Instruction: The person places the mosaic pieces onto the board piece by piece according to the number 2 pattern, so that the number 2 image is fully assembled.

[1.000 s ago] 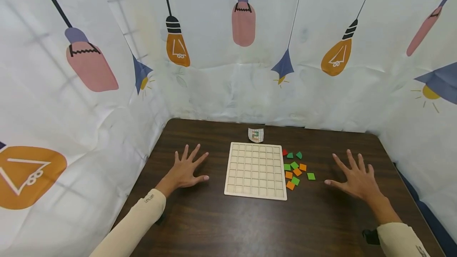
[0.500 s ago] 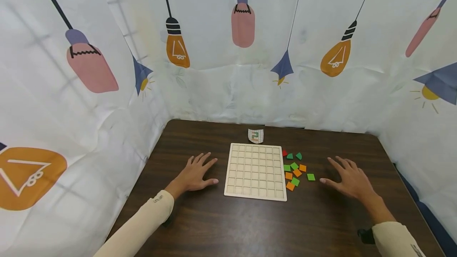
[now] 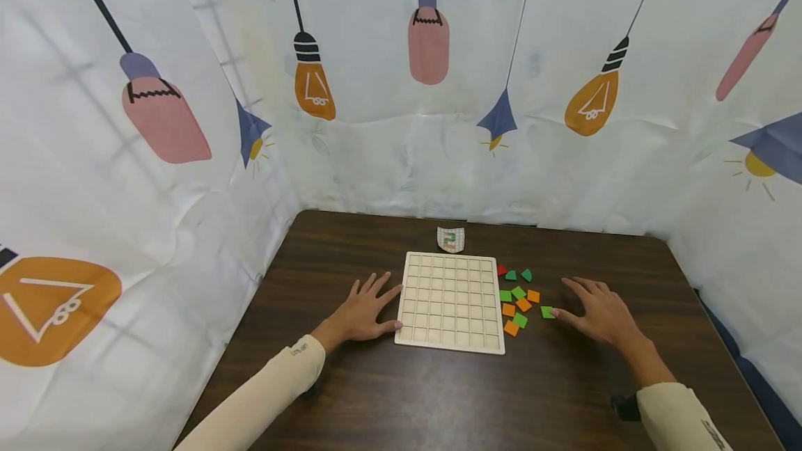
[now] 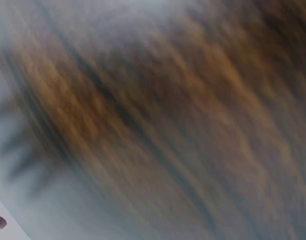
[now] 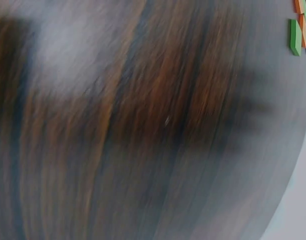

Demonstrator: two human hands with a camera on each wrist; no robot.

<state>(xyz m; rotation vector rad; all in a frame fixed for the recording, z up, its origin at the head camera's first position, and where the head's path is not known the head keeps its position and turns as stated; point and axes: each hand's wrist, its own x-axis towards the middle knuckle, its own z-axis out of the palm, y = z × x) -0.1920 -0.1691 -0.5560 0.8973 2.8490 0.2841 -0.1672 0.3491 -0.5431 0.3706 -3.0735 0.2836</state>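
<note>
A pale wooden grid board [image 3: 447, 303] lies flat on the dark brown table. My left hand [image 3: 360, 314] is at its left edge with fingers spread; thumb and index fingertips meet the rim in the head view, though contact is hard to confirm. To the board's right lie small orange, green and red pieces, among them an orange square [image 3: 533, 296] and a red piece [image 3: 501, 270]. Nearest my right hand [image 3: 598, 315] is a light green square [image 3: 548, 312], close by the thumb tip. That hand's fingers are relaxed and hold nothing. In the right wrist view, a green piece [image 5: 295, 38] shows at upper right.
Behind the board stands a small curled paper [image 3: 450, 239] with a printed grid pattern. White cloth [image 3: 401, 159] printed with lamps encloses the table's [image 3: 413, 395] back and sides. Both wrist views show mostly wood-grain tabletop, blurred.
My left hand has moved right, up to the board's edge. My right hand has moved left toward the light green square, its fingers less spread. Board and pieces stay put.
</note>
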